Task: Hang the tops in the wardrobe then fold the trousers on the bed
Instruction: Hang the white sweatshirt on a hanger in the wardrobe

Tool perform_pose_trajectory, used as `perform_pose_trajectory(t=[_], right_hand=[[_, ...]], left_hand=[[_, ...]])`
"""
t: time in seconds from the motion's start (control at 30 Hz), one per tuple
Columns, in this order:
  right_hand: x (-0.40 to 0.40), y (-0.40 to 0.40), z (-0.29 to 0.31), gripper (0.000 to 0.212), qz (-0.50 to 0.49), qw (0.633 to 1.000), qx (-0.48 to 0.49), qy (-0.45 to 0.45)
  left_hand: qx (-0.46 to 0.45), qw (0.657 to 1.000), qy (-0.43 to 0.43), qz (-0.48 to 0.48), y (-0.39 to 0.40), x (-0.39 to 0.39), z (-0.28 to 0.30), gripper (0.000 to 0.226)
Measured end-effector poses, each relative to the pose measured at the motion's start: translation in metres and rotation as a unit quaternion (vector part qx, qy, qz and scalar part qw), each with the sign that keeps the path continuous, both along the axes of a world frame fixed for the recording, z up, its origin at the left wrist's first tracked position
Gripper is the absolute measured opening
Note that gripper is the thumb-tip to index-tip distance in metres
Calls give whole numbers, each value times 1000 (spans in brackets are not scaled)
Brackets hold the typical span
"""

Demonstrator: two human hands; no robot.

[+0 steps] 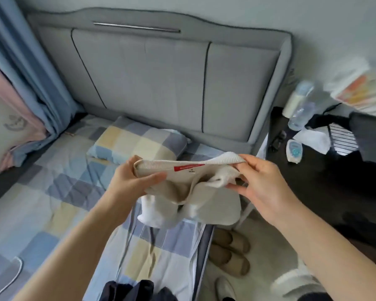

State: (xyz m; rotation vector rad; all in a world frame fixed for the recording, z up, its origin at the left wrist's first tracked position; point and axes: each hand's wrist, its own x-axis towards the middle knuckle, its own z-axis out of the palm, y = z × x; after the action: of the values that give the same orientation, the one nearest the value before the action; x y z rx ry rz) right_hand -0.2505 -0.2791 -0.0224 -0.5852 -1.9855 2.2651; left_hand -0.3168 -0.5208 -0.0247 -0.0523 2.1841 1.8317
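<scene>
I hold a cream top (pixel 189 192) above the bed (pixel 52 192), near its right edge, short of the pillow (pixel 137 142). My left hand (pixel 130 181) pinches the ribbed collar's left end, thumb over the rim; my right hand (pixel 263 183) pinches its right end. Slippers (pixel 230 250) lie on the floor beside that edge. Dark clothing (pixel 137 290) rests at the bed's near end.

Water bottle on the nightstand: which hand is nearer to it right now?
Right. The right hand grips the cream garment below and left of the water bottle; the left hand holds the garment's other end, farther left over the bed.
</scene>
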Motion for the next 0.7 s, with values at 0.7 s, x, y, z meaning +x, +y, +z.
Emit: perform_pose_trajectory(t=[0.7], right_hand=[[339,161,245,46,-157,965,167,126]], left_hand=[[-187,936,22,-297,213,168,169,18]])
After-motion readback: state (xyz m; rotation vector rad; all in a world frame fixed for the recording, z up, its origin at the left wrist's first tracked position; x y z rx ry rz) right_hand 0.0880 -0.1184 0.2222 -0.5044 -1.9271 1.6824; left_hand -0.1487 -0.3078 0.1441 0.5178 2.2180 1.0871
